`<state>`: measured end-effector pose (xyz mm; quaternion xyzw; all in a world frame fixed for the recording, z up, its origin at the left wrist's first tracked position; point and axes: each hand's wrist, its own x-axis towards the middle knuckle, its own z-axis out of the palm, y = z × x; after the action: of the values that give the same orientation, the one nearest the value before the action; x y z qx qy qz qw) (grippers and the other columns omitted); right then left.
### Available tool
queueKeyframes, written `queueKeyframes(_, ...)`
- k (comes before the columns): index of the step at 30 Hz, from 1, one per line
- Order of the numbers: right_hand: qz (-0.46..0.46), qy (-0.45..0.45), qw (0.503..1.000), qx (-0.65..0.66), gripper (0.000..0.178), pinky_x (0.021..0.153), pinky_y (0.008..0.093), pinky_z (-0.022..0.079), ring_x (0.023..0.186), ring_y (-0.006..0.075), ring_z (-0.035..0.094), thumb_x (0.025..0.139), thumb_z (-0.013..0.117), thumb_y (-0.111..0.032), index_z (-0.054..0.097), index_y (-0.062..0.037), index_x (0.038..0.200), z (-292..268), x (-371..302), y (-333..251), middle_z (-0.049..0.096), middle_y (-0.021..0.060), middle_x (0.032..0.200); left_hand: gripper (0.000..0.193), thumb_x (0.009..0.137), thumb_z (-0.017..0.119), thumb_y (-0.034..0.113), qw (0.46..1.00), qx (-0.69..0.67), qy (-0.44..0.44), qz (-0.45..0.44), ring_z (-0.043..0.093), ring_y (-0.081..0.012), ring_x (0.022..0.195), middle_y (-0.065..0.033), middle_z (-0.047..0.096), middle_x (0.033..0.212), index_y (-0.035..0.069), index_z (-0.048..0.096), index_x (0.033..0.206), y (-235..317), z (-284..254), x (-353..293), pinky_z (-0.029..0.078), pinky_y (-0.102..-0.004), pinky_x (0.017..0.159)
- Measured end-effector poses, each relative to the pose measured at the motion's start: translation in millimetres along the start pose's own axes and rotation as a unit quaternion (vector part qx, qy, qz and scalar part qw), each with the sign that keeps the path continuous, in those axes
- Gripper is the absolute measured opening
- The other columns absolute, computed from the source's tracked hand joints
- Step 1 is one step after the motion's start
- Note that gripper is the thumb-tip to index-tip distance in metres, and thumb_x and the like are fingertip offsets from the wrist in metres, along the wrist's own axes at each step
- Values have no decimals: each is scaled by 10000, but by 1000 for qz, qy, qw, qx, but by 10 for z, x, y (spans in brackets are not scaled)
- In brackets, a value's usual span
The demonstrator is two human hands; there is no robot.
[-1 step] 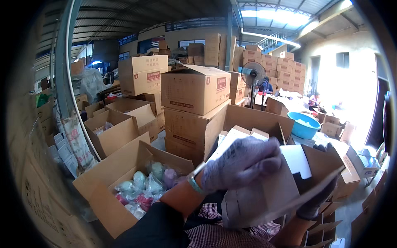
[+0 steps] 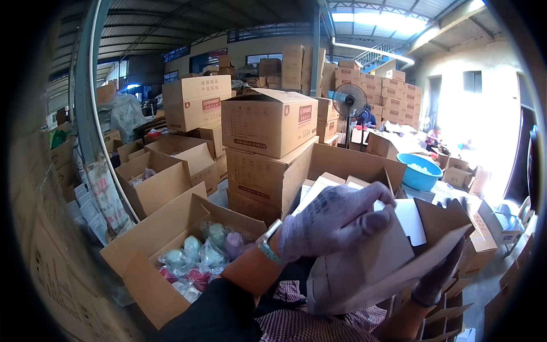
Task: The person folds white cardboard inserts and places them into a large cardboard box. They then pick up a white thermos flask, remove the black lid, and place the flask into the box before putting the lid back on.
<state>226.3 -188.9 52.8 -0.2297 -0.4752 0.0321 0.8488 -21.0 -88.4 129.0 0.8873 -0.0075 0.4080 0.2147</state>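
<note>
In front of my body is a small open carton [image 2: 362,273], tilted, greyish outside with a white panel [image 2: 409,221] inside and flaps raised at its right. My left hand [image 2: 336,222], in a light purple-grey knit glove, is at its upper left edge, fingers curled and closed on it; the fingertips are partly hidden. From the right side, my gloved right hand [image 2: 436,276] grips the same carton, its fingers partly behind the flaps. Left of my forearm stands an open cardboard box [image 2: 139,273] holding bagged pale green, purple and red rounded items [image 2: 199,256].
Just beyond my hands is a large open box [image 2: 353,162] with white cartons inside. Stacked closed boxes [image 2: 268,125] rise behind it. A black fan [image 2: 349,102], a blue basin [image 2: 420,171] and another person [image 2: 369,117] are farther right. Cardboard dividers [image 2: 447,319] lie low at right.
My left hand has shifted slightly right and its fingers have curled more along the carton's edge. My right hand and the carton have moved only a little.
</note>
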Motion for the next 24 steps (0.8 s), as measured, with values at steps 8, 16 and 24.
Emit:
queueKeyframes(8,-242,-289,876,-302,904,868,472,554,1053,397,655,693,864,-392,504,-54,1451,-8,25,-283,609,271,1224,575,849,770,215,993,73,-85,-40,708,-274,826,-129,690,877,111,559,1374,-369,276,425,543,-386,742)
queueKeyframes(16,-137,-429,729,-516,751,1004,474,483,1125,365,630,748,746,-691,750,-75,1178,-58,312,-58,688,178,1159,337,1025,516,205,945,-176,275,-6,565,-241,1224,-127,607,1288,14,622,1280,-1037,896,187,432,-350,1058)
queueKeyframes(24,-23,-478,779,-404,745,1185,562,337,1168,352,634,650,844,-664,778,-133,1169,-221,369,0,752,116,1085,713,1038,420,611,976,-119,172,58,545,-298,1246,-139,712,1103,32,772,818,-1105,972,57,427,-464,1041)
